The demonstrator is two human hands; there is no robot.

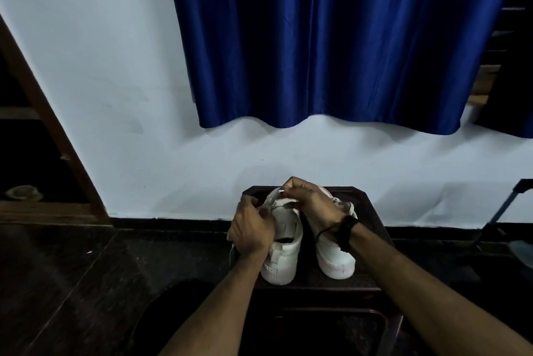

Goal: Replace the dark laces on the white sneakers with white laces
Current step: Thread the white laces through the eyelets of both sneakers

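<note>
While both hands (251,228) grip, left sneaker (284,243)

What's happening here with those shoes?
A person is working on a pair of white sneakers that stand heels toward the camera on a small dark table. Both hands are on the left sneaker: the left hand holds its side, and the right hand pinches what looks like a white lace at the top. The right sneaker stands untouched beside it. A blue curtain hangs behind.
</note>
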